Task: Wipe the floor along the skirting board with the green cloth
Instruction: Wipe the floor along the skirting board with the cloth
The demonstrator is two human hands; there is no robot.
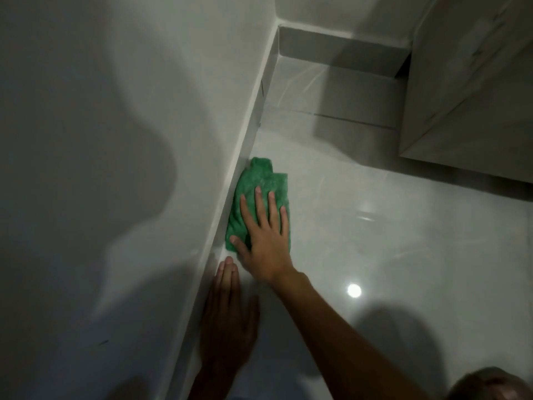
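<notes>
The green cloth lies crumpled on the glossy white floor, its left edge against the white skirting board. My right hand presses flat on the cloth's near half, fingers spread, thumb toward the skirting board. My left hand rests flat on the floor just behind it, fingers together and pointing along the skirting board, holding nothing.
A white wall rises on the left. The skirting board runs to a corner at the far end. A pale cabinet stands at the right, raised above the floor. A knee shows at the bottom right.
</notes>
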